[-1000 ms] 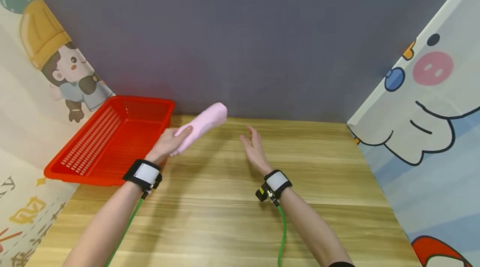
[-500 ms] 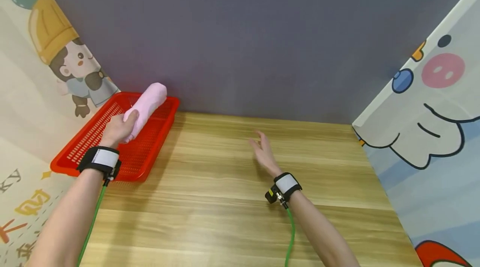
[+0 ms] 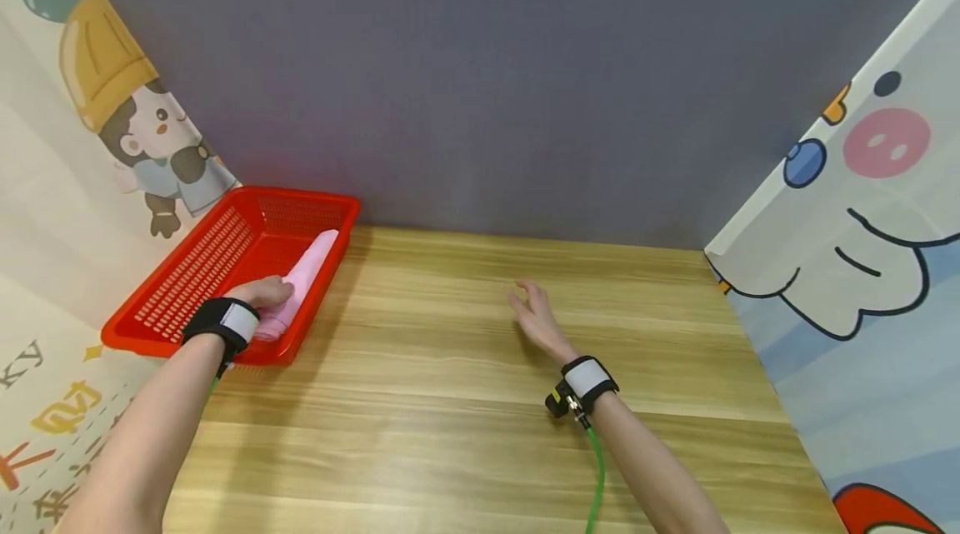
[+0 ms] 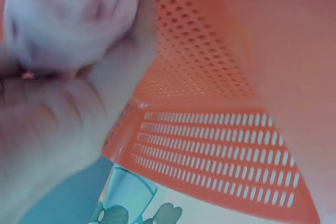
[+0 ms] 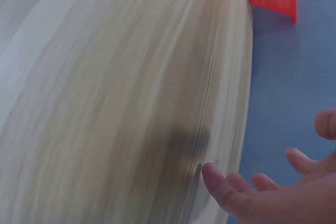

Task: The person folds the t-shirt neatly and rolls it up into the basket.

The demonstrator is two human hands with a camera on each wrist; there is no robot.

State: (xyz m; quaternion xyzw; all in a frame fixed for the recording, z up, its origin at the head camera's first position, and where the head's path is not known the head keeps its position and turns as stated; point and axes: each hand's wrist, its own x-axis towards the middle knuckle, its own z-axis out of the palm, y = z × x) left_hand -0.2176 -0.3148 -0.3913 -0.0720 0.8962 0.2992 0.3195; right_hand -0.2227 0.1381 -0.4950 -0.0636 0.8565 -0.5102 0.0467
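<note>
A rolled pink towel lies slanted along the right side inside the red plastic basket. My left hand reaches into the basket and grips the roll near its closer end. In the left wrist view, the end of the towel is blurred, with fingers curled around it and the slotted basket wall beyond. My right hand is held over the wooden table, touching nothing; the right wrist view shows its loosely bent fingers spread apart.
The wooden table extends to the right of the basket. A grey panel stands along its back edge. Cartoon-printed panels border both sides. A green cable trails from the right wrist strap.
My left hand has carried the rolled towel leftward over the basket, then lowered it inside. My right hand has shifted slightly right and toward me. The view has turned a little left.
</note>
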